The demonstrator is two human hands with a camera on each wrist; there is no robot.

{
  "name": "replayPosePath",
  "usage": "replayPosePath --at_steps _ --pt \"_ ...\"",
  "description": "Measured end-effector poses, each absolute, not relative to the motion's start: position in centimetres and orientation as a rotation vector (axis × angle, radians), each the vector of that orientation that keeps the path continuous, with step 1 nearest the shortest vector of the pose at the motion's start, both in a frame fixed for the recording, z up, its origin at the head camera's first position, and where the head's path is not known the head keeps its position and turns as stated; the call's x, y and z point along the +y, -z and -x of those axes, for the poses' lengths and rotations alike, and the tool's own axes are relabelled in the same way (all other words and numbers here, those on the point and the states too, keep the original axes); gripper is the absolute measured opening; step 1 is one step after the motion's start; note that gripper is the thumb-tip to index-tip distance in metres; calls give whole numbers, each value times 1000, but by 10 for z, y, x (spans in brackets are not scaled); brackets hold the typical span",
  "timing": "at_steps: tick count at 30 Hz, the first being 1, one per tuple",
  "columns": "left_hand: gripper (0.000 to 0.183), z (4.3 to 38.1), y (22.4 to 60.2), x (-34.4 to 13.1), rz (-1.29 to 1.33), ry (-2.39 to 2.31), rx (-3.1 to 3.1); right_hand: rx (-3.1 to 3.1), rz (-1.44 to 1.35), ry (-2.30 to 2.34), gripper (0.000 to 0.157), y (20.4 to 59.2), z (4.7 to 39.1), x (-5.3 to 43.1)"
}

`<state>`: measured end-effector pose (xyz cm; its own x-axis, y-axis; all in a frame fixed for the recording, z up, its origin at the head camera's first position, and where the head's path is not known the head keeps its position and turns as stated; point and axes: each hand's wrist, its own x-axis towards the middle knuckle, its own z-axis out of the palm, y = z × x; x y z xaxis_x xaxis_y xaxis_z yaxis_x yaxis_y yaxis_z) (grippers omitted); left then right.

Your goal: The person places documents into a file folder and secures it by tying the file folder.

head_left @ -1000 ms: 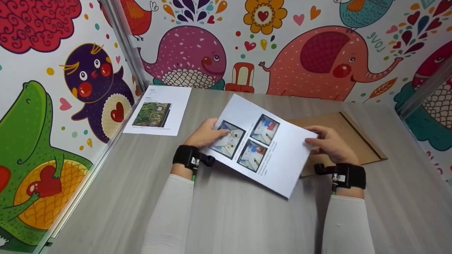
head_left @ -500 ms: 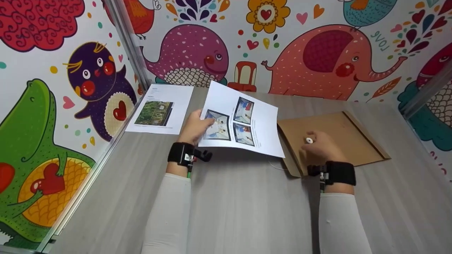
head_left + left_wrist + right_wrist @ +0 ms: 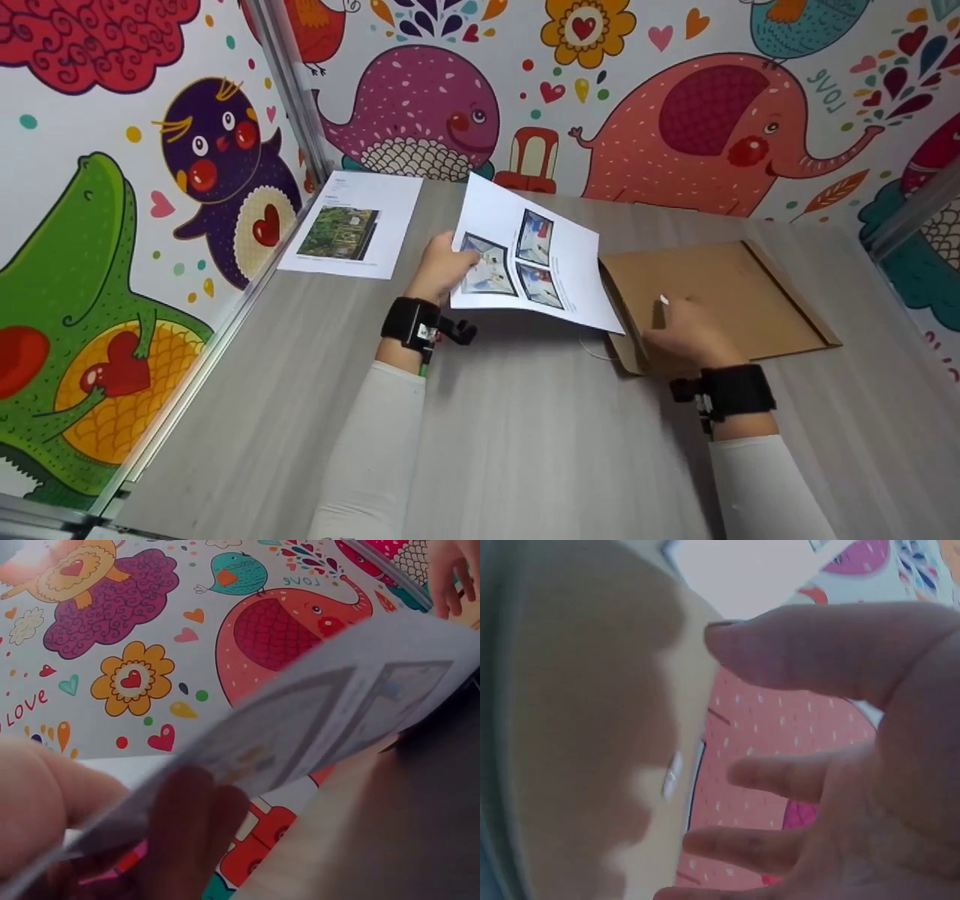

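My left hand (image 3: 441,270) grips a printed sheet of paper (image 3: 574,262) by its left edge, thumb on top, holding it tilted above the table. Pictures and text lines are printed on the sheet. In the left wrist view the sheet (image 3: 330,716) bows between the thumb and fingers. My right hand (image 3: 694,330) is over the left part of a brown paper envelope (image 3: 735,292) lying on the table. The right wrist view shows its fingers spread, holding nothing, beside the envelope (image 3: 585,690). A small white button (image 3: 673,775) sits on the envelope; a thin string (image 3: 592,351) trails from its left edge.
Another printed sheet (image 3: 360,262) with a garden photo lies at the back left of the grey wood-grain table (image 3: 510,450). Cartoon-printed walls (image 3: 585,112) enclose the back and the left side.
My right hand has let go of the sheet and moved onto the envelope. The left hand has drawn the sheet left and back, away from the envelope.
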<state>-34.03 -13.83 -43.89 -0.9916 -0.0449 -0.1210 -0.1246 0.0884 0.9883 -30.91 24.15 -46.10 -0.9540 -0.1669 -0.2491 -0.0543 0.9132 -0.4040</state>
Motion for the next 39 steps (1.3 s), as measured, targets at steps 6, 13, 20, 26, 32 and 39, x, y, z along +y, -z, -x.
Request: replayPosePath --at_steps 6,13,20,26,32,39 --pt "41 340 438 -139 194 -2072 2274 2779 168 508 103 466 302 235" --pt "43 340 440 -135 213 -2060 2278 2803 104 431 109 471 302 233" --pt "43 340 441 -126 230 -2064 2288 2945 40 418 69 483 306 222" --pt "41 339 445 -114 205 -2067 2305 3126 1 377 47 488 304 216" --pt "37 337 448 -103 188 -2046 2313 3192 21 361 36 488 303 222" --pt "38 336 448 -100 165 -2028 2266 3178 -59 331 44 486 302 230"
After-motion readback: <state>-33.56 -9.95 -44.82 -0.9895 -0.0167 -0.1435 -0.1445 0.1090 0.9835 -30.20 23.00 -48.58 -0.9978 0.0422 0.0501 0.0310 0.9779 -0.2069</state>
